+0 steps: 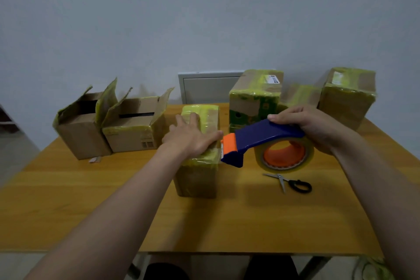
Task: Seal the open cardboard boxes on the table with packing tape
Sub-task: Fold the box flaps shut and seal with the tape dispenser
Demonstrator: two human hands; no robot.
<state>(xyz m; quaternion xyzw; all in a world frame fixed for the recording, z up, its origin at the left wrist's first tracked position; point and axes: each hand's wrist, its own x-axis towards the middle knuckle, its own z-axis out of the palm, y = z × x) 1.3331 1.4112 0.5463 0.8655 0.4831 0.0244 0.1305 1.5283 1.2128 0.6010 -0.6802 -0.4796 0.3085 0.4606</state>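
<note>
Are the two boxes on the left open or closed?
Open. Both left boxes have their top flaps sticking up, with dark gaps showing inside.

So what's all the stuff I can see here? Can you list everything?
Open boxes: 2, brown with yellow-green tape, far left of the table, flaps up.
Box being taped: 1, brown with yellow-green tape on top, middle, under the left hand.
Closed taped boxes: 3, brown with yellow-green tape, far right.
Tape dispenser: 1, blue and orange with a clear tape roll, at the middle box's right edge.
Scissors: 1, black handles, lying on the table below the dispenser.
Table: 1, yellowish wood.
Panel: 1, pale grey, on the wall behind the table.
Left hand: flat on top of the middle box.
Right hand: gripping the dispenser.
</note>
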